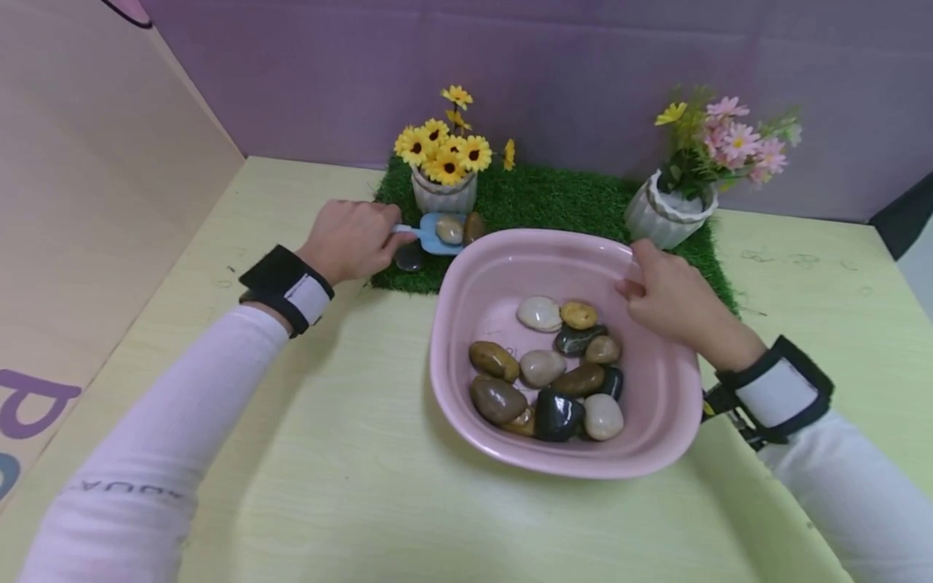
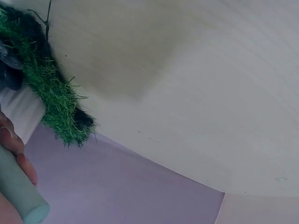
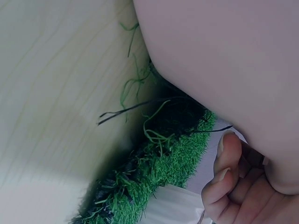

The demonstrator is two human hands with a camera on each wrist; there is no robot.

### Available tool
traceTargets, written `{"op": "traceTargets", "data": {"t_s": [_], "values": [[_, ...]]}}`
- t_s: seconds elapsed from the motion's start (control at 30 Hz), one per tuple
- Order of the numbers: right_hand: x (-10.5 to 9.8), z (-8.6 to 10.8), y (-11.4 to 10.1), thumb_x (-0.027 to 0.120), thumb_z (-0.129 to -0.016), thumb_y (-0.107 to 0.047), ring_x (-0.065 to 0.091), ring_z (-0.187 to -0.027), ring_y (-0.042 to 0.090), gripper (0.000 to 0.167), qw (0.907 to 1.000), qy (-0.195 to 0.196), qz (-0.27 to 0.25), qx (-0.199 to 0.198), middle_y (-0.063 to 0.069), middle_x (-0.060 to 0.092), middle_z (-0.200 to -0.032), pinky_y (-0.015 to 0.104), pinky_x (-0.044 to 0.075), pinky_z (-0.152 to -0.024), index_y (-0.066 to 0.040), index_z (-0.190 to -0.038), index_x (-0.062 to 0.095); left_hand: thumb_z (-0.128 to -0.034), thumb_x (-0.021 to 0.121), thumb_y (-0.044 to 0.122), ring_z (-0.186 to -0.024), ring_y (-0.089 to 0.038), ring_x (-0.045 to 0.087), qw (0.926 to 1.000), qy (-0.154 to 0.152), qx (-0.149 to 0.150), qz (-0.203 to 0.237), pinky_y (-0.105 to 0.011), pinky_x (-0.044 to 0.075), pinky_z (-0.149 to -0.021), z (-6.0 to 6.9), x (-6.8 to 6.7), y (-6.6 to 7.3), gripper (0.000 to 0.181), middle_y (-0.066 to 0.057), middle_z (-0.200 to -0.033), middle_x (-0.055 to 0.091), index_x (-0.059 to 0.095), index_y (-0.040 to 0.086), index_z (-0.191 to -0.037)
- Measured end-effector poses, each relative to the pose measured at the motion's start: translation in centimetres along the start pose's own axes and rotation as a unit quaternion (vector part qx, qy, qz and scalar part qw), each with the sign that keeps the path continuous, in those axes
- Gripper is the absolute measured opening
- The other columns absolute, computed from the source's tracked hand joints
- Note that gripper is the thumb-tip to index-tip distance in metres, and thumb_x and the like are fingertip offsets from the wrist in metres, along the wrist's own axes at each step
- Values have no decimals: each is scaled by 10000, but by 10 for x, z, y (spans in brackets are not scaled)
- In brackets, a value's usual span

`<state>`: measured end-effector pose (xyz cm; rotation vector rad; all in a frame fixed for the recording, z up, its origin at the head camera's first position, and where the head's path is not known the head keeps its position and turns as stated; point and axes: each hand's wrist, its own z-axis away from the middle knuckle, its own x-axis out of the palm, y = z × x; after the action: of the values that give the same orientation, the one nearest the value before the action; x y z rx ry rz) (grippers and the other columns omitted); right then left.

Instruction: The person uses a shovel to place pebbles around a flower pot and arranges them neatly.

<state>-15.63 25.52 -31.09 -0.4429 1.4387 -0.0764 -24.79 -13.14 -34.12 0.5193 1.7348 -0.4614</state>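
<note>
My left hand [image 1: 355, 239] grips the handle of a small light-blue shovel [image 1: 432, 235], whose blade sits over the grass mat beside the basin's rim. On the blade lies a pale tan stone [image 1: 449, 230], with a brown stone [image 1: 474, 228] by its far edge. In the left wrist view, fingers curl around the shovel's rounded handle [image 2: 23, 191]. My right hand [image 1: 674, 300] pinches the right far rim of a pink basin [image 1: 564, 463], which is tilted toward me. Several smooth stones [image 1: 543, 368] in white, brown and black rest inside it.
Green artificial grass [image 1: 561, 198] lies at the back of the pale wooden table [image 1: 328, 453]. On it stand a pot of yellow flowers [image 1: 445, 193] and a tilted pot of pink flowers [image 1: 666, 212]. A dark stone [image 1: 410, 257] lies under the shovel's handle end. A purple wall stands behind.
</note>
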Motion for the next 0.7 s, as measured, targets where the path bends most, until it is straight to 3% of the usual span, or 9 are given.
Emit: {"op": "traceTargets", "data": {"t_s": [0.37, 0.7], "values": [[0, 1, 0, 532, -938, -116, 527, -616, 257, 206, 10000, 10, -26, -15, 121, 467, -716, 336, 436, -523, 13, -1066, 435, -1005, 518, 438, -487, -241, 538, 9997, -156, -61, -157, -360, 390, -432, 1, 2, -3, 447, -53, -572, 484, 514, 82, -735], [1, 0, 1, 536, -932, -109, 532, -627, 260, 210, 10000, 54, -22, -55, 127, 479, -726, 340, 436, -532, 17, -1073, 443, -1004, 522, 428, -473, -230, 520, 9983, -173, 123, -537, -356, 393, -428, -4, -3, -8, 466, -41, -555, 461, 487, 81, -695]]}}
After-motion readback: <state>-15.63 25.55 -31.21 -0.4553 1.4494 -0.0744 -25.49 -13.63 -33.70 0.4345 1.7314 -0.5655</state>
